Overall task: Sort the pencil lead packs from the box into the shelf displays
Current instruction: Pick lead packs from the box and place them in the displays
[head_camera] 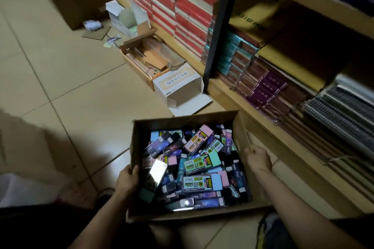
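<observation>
Pencil lead packs [199, 162] fill the box [188, 215]; left hand [126, 181] and right hand [258, 157] grip its side walls.

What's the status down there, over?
Left hand and right hand gripping cardboard box sides. Lead packs still inside. Nothing in the way.

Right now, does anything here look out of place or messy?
Yes. Opened empty cartons and paper scraps lie scattered on the floor beside the shelf. Inside the box, the lead packs are jumbled, not stacked.
</observation>
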Available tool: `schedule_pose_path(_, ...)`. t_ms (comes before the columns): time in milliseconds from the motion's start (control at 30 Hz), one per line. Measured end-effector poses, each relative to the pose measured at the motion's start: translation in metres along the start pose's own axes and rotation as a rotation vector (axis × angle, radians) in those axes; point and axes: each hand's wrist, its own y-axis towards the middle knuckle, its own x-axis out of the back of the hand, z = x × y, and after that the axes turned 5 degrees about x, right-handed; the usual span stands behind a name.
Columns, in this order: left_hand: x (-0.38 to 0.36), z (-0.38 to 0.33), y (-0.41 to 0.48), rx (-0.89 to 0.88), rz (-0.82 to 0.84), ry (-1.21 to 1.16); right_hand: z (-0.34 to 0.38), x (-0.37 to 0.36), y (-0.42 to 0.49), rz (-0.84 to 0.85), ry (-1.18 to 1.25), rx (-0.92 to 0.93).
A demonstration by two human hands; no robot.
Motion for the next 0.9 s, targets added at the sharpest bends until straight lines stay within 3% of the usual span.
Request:
schedule_pose_path(167,-0.003,0.015,-0.013,0.062,0.059,-0.072,-0.005,0.0,-0.006,0.14,0.099,0.008)
schedule_pose_path(233,-0.003,0.002,-0.021,0.057,-0.045,0.025,-0.003,0.003,-0.011,0.232,0.103,-0.02)
schedule_pose_path(300,-0.007,-0.018,-0.032,-0.069,-0.267,0.202,0.005,0.009,-0.018,0.269,0.027,0.035)
schedule_pose_path(367,-0.011,-0.041,-0.045,-0.322,-0.363,0.268,0.013,0.018,-0.024,0.16,-0.179,0.233)
schedule_pose_path(467,-0.02,-0.064,-0.049,-0.42,-0.06,0.17,0.032,0.03,-0.039,0.118,-0.313,0.494)
schedule_pose_path(533,-0.027,-0.061,-0.051,-0.394,0.176,0.107,0.04,0.028,-0.048,0.292,-0.232,0.475)
schedule_pose_path(600,-0.035,-0.049,-0.056,-0.371,0.298,0.108,0.038,0.017,-0.054,0.466,-0.19,0.407)
schedule_pose_path(767,-0.057,-0.025,-0.058,-0.305,0.374,0.216,-0.015,-0.027,-0.06,0.558,-0.203,0.191)
schedule_pose_path(900,-0.074,-0.042,-0.052,-0.451,0.298,0.276,-0.045,-0.048,-0.055,0.518,-0.181,0.102)
